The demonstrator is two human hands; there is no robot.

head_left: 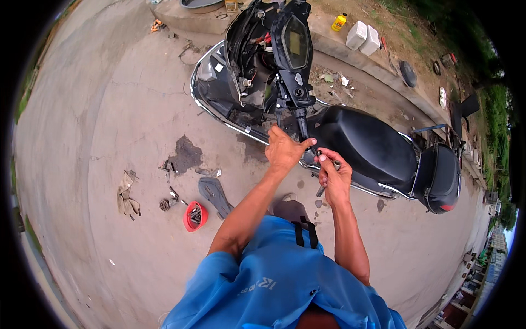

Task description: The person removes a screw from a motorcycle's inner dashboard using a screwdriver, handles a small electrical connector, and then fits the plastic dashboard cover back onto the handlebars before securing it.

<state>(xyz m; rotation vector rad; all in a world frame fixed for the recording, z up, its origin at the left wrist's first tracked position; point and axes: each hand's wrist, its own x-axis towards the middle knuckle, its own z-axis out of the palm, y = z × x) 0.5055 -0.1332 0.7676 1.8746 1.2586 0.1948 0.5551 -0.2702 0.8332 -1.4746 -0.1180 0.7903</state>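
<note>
A black scooter [359,142] stands across the upper middle, its front cover opened with wiring showing around the display [296,46]. My left hand [285,151] is wrapped on the end of the handlebar [300,122], its thumb reaching right. Just right of it my right hand [335,172] pinches a small dark piece at the bar's end and also holds a rod-like tool [321,191] pointing down. The exact piece is too small to make out. My forearms rise from the lower edge.
A red bowl [202,218] of metal pieces, a grey panel [213,194], loose parts [164,205] and a stained rag [127,194] lie on concrete at left. A raised curb behind the scooter holds a yellow bottle [338,22], white blocks [356,35] and a basin [201,4].
</note>
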